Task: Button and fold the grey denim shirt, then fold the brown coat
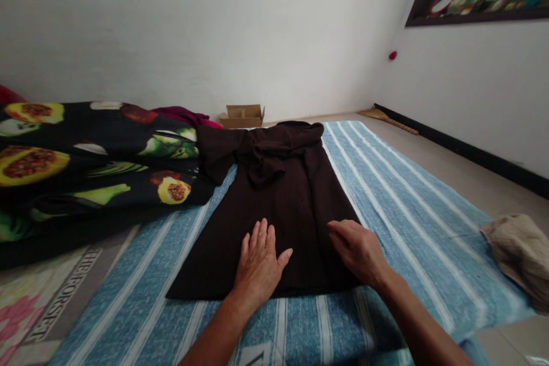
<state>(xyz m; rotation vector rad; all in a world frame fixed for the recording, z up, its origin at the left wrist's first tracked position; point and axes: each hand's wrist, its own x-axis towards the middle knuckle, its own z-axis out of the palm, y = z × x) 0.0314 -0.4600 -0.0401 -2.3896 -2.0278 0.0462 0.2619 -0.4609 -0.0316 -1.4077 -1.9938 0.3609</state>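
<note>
A dark brown garment [291,200] lies spread on a blue-and-white striped cloth [394,211], its wide hem toward me and a bunched, tied part at the far end. My left hand [259,260] rests flat on the lower middle of the garment, fingers stretched out and thumb apart. Near the garment's right edge is my right hand [358,251], its fingers bent and pressed together over the fabric. Whether cloth is pinched between those fingertips is hidden.
Black fruit-print fabric [98,166] lies on the left, touching the garment. A cardboard box [243,116] sits by the far wall. Beige cloth [521,257] lies at the right edge. A printed mat [64,291] shows at lower left.
</note>
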